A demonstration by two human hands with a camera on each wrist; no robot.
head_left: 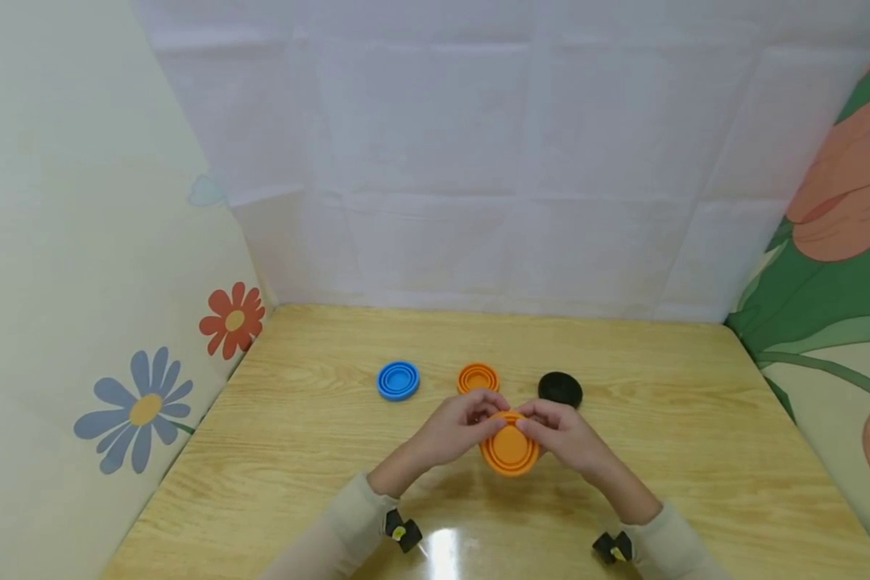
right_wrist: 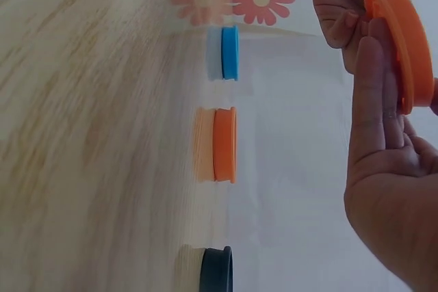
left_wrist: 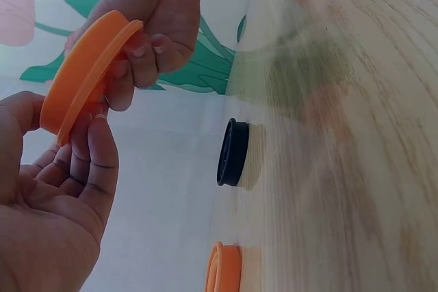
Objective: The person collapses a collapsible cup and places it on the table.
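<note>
An orange collapsible cup [head_left: 511,451], folded flat into rings, is held up above the table between both hands. My left hand [head_left: 455,428] pinches its left side, thumb on the near face and fingers behind. Opposite it, my right hand [head_left: 569,435] grips the right side in the same way. Edge-on in the left wrist view, the held cup [left_wrist: 89,76] shows a smooth band and a thin lip. Beyond the hands lie a second orange folded cup [head_left: 478,377], a blue one [head_left: 398,380] and a black one [head_left: 561,390], partly overlapped by fingers in the head view.
The wooden table [head_left: 297,419] meets a hanging white cloth [head_left: 435,161] at its far edge. Flower-painted walls stand on either side, with a blue flower [head_left: 143,409] on the left. A black wrist device [head_left: 403,532] sits at the left cuff, another [head_left: 613,548] at the right.
</note>
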